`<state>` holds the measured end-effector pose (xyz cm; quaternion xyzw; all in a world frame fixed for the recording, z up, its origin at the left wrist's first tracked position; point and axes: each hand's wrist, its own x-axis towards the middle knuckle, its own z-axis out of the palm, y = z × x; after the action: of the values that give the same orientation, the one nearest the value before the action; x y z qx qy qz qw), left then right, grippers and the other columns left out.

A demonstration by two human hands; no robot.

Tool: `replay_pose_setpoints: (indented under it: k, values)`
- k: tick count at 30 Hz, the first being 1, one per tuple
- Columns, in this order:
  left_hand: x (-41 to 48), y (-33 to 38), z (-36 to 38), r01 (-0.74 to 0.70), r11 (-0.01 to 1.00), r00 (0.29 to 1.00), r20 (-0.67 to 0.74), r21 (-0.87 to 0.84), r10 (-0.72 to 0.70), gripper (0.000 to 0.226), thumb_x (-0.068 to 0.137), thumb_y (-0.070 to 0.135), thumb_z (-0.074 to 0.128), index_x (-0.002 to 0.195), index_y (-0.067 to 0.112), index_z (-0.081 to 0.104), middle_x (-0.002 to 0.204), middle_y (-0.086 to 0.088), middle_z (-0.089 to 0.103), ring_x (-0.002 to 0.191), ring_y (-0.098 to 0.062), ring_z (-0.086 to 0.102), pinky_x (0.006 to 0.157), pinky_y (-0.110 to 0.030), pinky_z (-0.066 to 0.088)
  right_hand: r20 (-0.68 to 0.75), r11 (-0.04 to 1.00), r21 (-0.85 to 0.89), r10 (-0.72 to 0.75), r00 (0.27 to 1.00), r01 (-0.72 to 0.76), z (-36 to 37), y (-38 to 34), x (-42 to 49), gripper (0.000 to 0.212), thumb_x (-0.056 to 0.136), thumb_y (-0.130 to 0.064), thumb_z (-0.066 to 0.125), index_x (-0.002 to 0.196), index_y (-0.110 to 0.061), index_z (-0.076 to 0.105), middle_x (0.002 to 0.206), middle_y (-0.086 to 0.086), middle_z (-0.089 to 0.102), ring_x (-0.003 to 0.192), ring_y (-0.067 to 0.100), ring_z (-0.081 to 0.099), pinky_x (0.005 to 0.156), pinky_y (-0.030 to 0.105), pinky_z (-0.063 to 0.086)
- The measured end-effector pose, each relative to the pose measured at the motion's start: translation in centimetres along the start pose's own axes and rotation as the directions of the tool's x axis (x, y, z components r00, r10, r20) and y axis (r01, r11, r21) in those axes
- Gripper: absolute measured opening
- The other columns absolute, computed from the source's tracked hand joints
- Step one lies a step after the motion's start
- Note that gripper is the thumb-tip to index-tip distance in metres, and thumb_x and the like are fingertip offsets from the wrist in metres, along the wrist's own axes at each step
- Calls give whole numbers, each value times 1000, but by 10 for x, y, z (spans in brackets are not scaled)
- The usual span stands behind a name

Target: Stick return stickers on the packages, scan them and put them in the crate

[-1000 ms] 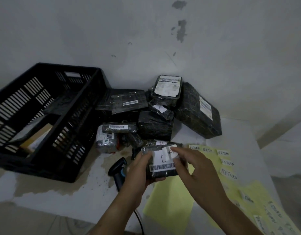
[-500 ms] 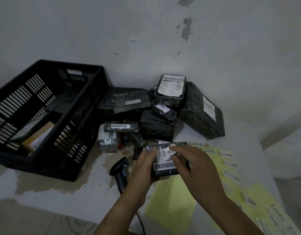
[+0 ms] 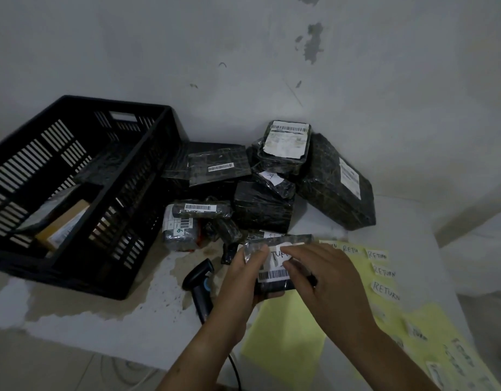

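Observation:
My left hand [image 3: 245, 273] grips a small black wrapped package [image 3: 274, 277] by its left side, above the table's front. A barcode label shows on its face. A white RETURN sticker [image 3: 280, 253] lies across the top of the package, and my right hand [image 3: 325, 280] presses it down with its fingers. A black barcode scanner [image 3: 200, 280] lies on the table just left of my left hand. The black slatted crate [image 3: 147, 176] stands at the left and holds a brown box and a grey bag.
A pile of black wrapped packages [image 3: 263, 210] sits against the wall behind my hands. A yellow sheet [image 3: 286, 334] with several RETURN stickers [image 3: 384, 289] lies at the right. The scanner's cable runs off the table's front edge.
The sticker has gone from being held at the package's top edge to lying flat on its face. My right hand's fingers have slid over it.

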<state>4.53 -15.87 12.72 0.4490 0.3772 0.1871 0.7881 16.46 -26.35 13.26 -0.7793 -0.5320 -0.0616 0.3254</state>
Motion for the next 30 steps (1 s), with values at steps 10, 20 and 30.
replay_pose_setpoints:
  k: [10,20,30]
  values:
    - [-3,-1,8,-14,995,999,-33,95,17,29,93,21,72,120,21,64,105,-1,79,94,-24,77,83,-45,63,-63,992,-92,-87,994,81,0,4,-5,26,96,-31,52,108,-22,72,103,-9,72,92,14,64,75,36,49]
    - [-4,3,8,26,999,996,-91,21,-24,18,106,20,49,115,18,63,90,1,79,80,-20,77,72,-41,63,-36,999,25,41,999,-40,-5,8,-10,23,93,-33,56,107,-22,69,102,-7,59,93,15,55,79,31,46]
    - [-14,3,8,-174,953,982,-29,249,186,17,107,26,47,118,21,59,97,7,75,86,-11,75,67,-23,59,361,569,547,501,787,-614,-9,-8,5,67,73,-68,56,133,-42,40,113,-31,53,95,-18,56,71,10,50]
